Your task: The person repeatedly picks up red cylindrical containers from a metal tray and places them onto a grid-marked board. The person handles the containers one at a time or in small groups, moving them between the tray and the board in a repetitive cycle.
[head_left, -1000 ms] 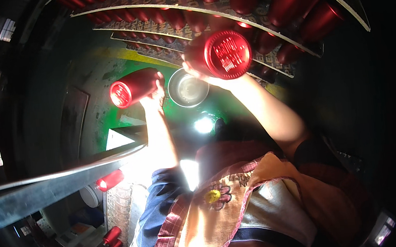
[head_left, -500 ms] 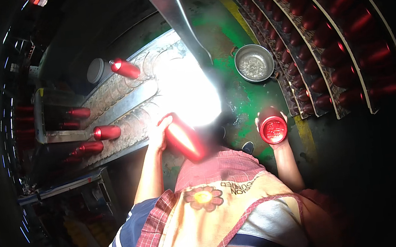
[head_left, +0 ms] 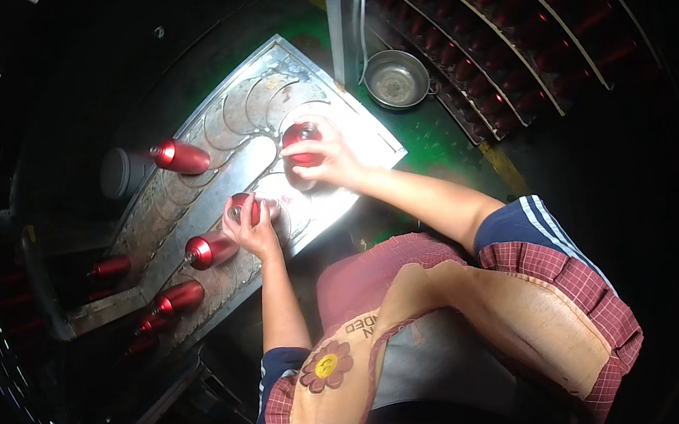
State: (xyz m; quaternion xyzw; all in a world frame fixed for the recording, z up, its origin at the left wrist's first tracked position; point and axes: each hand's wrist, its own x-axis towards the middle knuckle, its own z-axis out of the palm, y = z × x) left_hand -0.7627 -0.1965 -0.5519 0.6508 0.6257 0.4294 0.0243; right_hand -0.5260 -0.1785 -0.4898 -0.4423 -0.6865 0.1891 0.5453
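My left hand (head_left: 256, 236) has its fingers wrapped around the upper part of a shiny red metal bottle (head_left: 245, 209) at the conveyor's near side. Farther right, under bright light, my right hand (head_left: 332, 161) grips a second red metal bottle (head_left: 298, 152) over the crescent-plate conveyor (head_left: 234, 111). Both bottles have their necks up; glare hides whether their bases touch the plates. Just left of my left hand, another red bottle (head_left: 209, 250) stands on the plates. One more red bottle (head_left: 182, 156) is on the far lane.
Several red bottles (head_left: 179, 297) line the conveyor toward the dark housing at left. A metal post (head_left: 340, 21) rises at the conveyor's far right corner. Beyond it are a metal bowl (head_left: 397, 79) and racks of red bottles (head_left: 495, 38). A white bucket (head_left: 122, 173) stands behind the conveyor.
My right hand has swung from the right side onto the conveyor with its bottle. My left hand's bottle has turned neck up over the plates. The view has shifted, and the line of bottles has advanced.
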